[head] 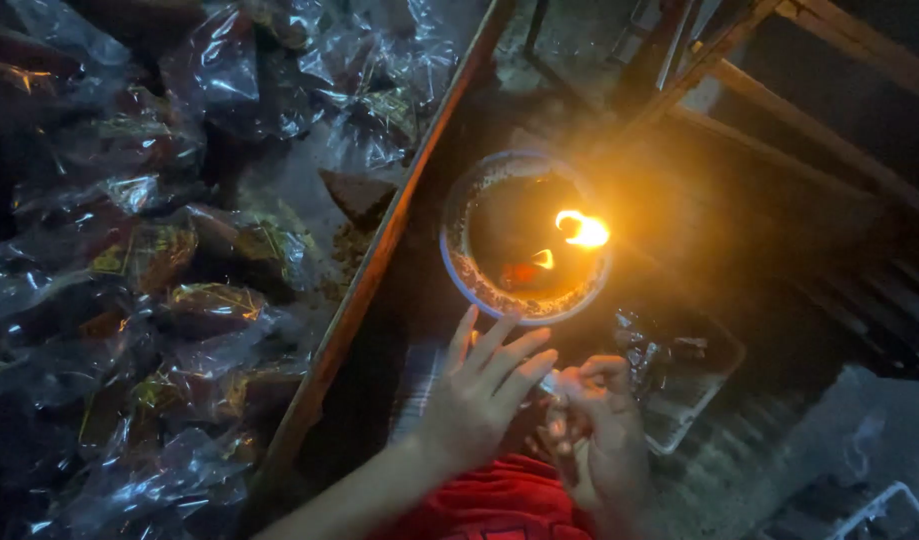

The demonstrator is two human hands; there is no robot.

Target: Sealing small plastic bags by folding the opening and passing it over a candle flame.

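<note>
A small clear plastic piece point(549, 384), pale and crumpled, sits pinched between the two hands, just below the near rim of a round bowl point(459, 275). The right hand point(599, 425) is curled closed around it, fingertips bunched on the plastic. The left hand point(484, 385) lies beside it with fingers stretched out and spread toward the bowl, its fingertips meeting the plastic at the right hand; whether it grips or only steadies the piece cannot be told.

The bowl has a blue-white rim crusted with brownish residue, and a flame point(582, 230) burns inside it near the far right edge, with its reflection on the dark liquid surface. The bowl stands on a dark surface, too dim to make out.

To the left, beyond a slanting wooden edge point(379, 260), a bench is heaped with sealed clear packets point(179, 260) of dark contents. Wooden slats point(779, 150) cross the upper right. A red cloth point(499, 500) shows under the wrists.
</note>
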